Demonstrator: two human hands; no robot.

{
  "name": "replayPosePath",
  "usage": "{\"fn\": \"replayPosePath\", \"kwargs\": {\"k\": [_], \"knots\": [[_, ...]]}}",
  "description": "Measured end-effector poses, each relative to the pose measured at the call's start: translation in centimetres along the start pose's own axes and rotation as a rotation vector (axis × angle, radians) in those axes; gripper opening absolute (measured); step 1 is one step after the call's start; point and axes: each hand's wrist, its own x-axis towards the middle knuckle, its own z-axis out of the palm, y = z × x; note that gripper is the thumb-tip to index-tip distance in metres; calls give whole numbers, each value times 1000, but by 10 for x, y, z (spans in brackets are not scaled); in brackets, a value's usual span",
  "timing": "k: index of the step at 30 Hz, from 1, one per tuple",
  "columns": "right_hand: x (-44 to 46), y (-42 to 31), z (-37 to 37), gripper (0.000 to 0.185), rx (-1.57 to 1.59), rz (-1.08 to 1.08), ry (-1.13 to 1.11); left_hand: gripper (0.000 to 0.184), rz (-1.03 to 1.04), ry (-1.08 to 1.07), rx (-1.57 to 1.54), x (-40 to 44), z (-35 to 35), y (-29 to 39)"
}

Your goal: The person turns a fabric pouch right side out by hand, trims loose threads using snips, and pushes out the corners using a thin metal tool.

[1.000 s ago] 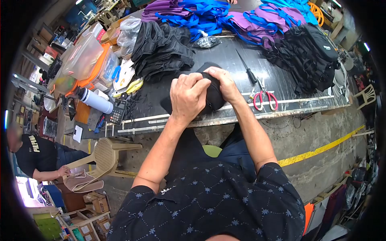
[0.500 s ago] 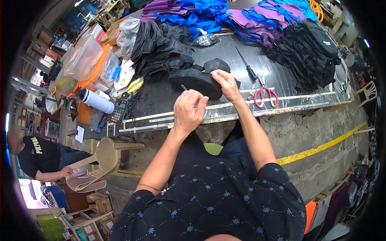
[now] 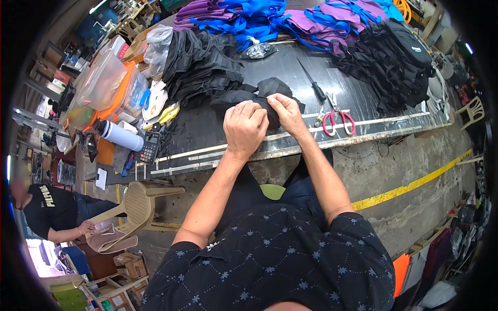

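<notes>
A black fabric pouch (image 3: 228, 99) lies near the front of the dark worktable, partly covered by both hands. My left hand (image 3: 245, 127) is closed at its front edge, fingers curled on the fabric. My right hand (image 3: 288, 115) pinches the pouch's top right part between thumb and fingers. The two hands nearly meet, and the exact spot they grip is hidden. Just right of my right hand lie red-handled scissors (image 3: 338, 123) and a small metal tool (image 3: 320, 117). Behind them, a long pointed tool with a black handle (image 3: 318, 92) rests on the table.
Stacked black fabric pieces (image 3: 199, 62) lie behind the pouch, more black bags (image 3: 386, 67) to the right. Purple fabric with blue straps (image 3: 332, 23) covers the back. Left stand plastic boxes (image 3: 104, 88), a bottle (image 3: 122, 136) and a calculator (image 3: 150, 149). A person (image 3: 57, 212) is beside a chair (image 3: 139, 205).
My left hand has moved up and right onto the pouch, its fingers closing against it beside my right hand. My right hand keeps its pinch. The whole view has shifted slightly.
</notes>
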Motion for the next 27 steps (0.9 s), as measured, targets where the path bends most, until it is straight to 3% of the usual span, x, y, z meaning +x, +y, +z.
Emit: {"fn": "replayPosePath", "kwargs": {"k": [5, 9, 17, 22, 27], "knots": [[-6, -8, 4, 24, -133, -25, 40, 13, -45, 15, 6, 5, 7, 9], [-7, -4, -4, 24, -258, -33, 58, 18, -228, -79, -142, 1, 13, 14], [-13, -4, -5, 25, -164, 21, -4, 10, -373, -174, -413, -12, -4, 13], [-7, -19, 2, 25, -171, 30, -96, 28, -237, 40, -283, -11, -18, 18], [-7, -31, 9, 24, -226, 41, -151, 16, -154, 50, -157, -18, -12, 12]]}}
